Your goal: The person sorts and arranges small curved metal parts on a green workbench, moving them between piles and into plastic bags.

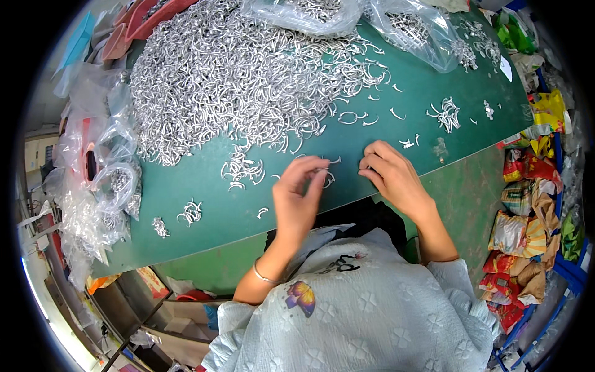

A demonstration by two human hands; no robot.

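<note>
A big heap of small curved silver metal pieces (235,80) covers the far left of the green table (260,232). My left hand (296,192) is over the near edge area, thumb and fingertips pinched on one slim curved silver piece, partly hidden by the fingers. Just beyond and beside those fingertips lie a few more such pieces (330,179). To the right, my right hand (393,178) is apart from the left, its fingers curled and thumb brought in; whatever is between them, if anything, is hidden. A small cluster of pieces (242,168) lies left of my left hand.
Small piles (192,212) sit near left, another pile (446,115) at right. Clear plastic bags of pieces (412,31) stand at the far edge, more plastic bags (102,180) at left. Red bins (155,18) are far left. Colourful packages (517,232) line the right side.
</note>
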